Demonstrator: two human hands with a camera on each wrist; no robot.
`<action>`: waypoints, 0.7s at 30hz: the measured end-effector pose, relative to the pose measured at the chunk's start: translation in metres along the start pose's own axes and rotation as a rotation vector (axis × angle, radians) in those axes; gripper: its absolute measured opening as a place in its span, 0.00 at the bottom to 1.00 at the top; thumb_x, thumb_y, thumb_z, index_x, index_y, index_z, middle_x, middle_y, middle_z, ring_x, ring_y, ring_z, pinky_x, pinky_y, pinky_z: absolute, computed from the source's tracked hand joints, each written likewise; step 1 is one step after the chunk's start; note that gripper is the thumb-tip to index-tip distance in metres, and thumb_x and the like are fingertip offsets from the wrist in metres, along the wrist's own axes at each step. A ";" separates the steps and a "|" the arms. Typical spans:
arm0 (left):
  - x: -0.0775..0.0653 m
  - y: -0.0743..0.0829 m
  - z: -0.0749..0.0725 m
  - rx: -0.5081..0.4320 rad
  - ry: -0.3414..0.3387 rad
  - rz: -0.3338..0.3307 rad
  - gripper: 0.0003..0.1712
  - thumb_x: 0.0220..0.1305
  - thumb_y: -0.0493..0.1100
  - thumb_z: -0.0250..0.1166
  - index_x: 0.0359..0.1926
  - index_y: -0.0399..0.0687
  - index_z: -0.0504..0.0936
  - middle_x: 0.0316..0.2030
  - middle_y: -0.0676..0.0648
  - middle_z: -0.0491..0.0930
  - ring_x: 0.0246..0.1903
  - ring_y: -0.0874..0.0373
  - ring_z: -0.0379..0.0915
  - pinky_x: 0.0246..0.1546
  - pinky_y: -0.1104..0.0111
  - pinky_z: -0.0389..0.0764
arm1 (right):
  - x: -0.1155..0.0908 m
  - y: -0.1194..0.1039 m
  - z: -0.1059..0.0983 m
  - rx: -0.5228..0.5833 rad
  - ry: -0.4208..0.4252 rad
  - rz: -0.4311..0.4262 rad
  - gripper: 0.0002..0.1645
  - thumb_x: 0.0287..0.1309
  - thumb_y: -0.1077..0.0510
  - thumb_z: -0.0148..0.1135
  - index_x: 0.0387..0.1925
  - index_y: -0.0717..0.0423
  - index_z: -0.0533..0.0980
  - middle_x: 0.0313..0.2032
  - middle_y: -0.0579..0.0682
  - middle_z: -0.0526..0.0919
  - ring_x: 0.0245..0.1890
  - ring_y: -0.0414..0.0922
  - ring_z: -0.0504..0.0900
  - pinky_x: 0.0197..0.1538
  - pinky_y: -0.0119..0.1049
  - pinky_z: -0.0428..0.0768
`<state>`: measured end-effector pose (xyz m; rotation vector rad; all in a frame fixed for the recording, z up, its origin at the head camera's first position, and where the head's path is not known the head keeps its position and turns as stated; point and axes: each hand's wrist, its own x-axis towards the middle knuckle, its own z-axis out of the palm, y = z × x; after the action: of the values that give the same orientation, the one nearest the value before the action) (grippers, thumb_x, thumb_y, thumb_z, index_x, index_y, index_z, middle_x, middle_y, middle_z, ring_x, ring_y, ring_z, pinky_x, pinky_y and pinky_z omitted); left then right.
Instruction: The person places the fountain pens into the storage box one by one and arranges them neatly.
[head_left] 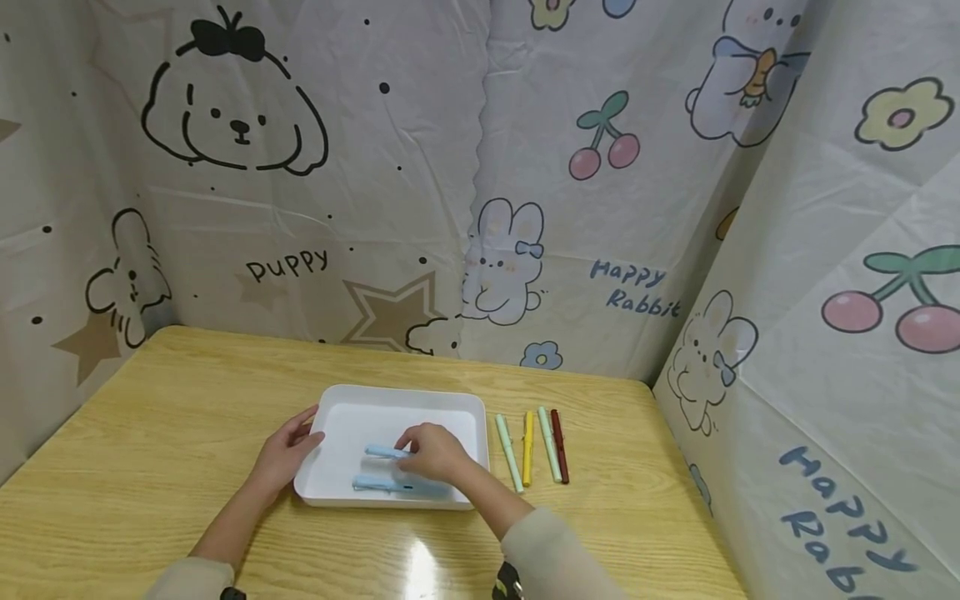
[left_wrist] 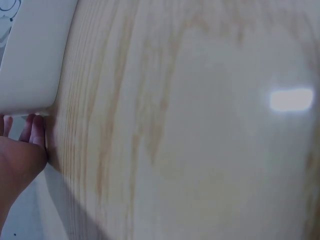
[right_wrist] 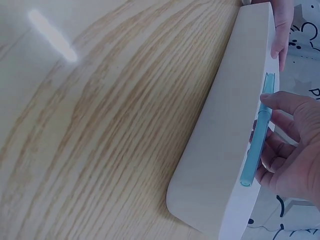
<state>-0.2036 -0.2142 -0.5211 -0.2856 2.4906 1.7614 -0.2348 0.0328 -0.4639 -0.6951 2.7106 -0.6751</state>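
Observation:
A white rectangular tray (head_left: 405, 398) lies on the table, with two light blue pens in it. At its left end my left hand (head_left: 283, 457) grips the rim, thumb over the edge and the other fingers outside. In the left wrist view, the fingers of that hand (left_wrist: 22, 150) meet the tray wall (left_wrist: 35, 60). My right hand (head_left: 435, 454) is over the tray and pinches the farther light blue pen (head_left: 384, 452). The nearer light blue pen (head_left: 375, 483) lies below that hand. The right wrist view has the right hand (right_wrist: 295, 140) with thumb and fingers at a blue pen (right_wrist: 256, 150).
To the right of the tray lie a light green pen (head_left: 508, 452), a yellow pen (head_left: 528, 450), another light green pen (head_left: 549, 443) and a dark red pen (head_left: 559, 446). Printed cloth (head_left: 405, 200) hangs behind and beside the wooden table (head_left: 615, 500).

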 end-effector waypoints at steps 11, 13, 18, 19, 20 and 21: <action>0.001 -0.002 0.000 -0.009 -0.006 0.001 0.34 0.69 0.49 0.53 0.72 0.50 0.53 0.64 0.32 0.62 0.61 0.41 0.61 0.58 0.53 0.68 | 0.002 -0.003 0.006 -0.035 -0.019 -0.013 0.11 0.51 0.54 0.67 0.37 0.51 0.82 0.26 0.43 0.79 0.25 0.35 0.70 0.29 0.27 0.68; 0.001 -0.002 0.000 -0.010 -0.005 0.001 0.34 0.69 0.48 0.53 0.72 0.50 0.54 0.64 0.32 0.62 0.61 0.41 0.61 0.58 0.53 0.69 | 0.003 -0.003 0.007 -0.032 -0.021 -0.011 0.11 0.51 0.54 0.67 0.38 0.51 0.82 0.27 0.43 0.79 0.25 0.35 0.70 0.29 0.27 0.68; 0.001 -0.002 0.000 -0.007 -0.005 0.003 0.34 0.69 0.48 0.53 0.72 0.50 0.54 0.64 0.32 0.62 0.60 0.42 0.62 0.57 0.54 0.70 | 0.003 -0.003 0.011 -0.032 -0.019 -0.015 0.10 0.51 0.54 0.66 0.38 0.51 0.82 0.27 0.43 0.80 0.25 0.35 0.71 0.29 0.27 0.69; 0.001 -0.002 0.000 -0.005 -0.004 0.003 0.34 0.69 0.48 0.53 0.72 0.50 0.54 0.64 0.32 0.62 0.60 0.42 0.62 0.57 0.54 0.70 | 0.003 -0.003 0.012 -0.033 -0.017 -0.019 0.10 0.51 0.54 0.67 0.37 0.50 0.82 0.27 0.43 0.80 0.25 0.35 0.71 0.29 0.27 0.69; 0.001 -0.002 0.000 -0.004 -0.004 0.002 0.34 0.69 0.47 0.53 0.72 0.49 0.54 0.64 0.32 0.62 0.60 0.41 0.62 0.57 0.53 0.70 | 0.003 -0.003 0.012 -0.033 -0.017 -0.019 0.10 0.51 0.54 0.67 0.37 0.50 0.82 0.27 0.44 0.80 0.25 0.35 0.71 0.29 0.27 0.69; 0.001 -0.002 0.000 -0.004 -0.004 0.002 0.34 0.69 0.47 0.53 0.72 0.49 0.54 0.64 0.32 0.62 0.60 0.41 0.62 0.57 0.53 0.70 | 0.003 -0.003 0.013 -0.033 -0.015 -0.019 0.10 0.51 0.54 0.67 0.37 0.50 0.82 0.27 0.44 0.80 0.25 0.36 0.71 0.29 0.27 0.69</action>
<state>-0.2041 -0.2152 -0.5226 -0.2789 2.4856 1.7663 -0.2315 0.0240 -0.4733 -0.7323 2.7106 -0.6289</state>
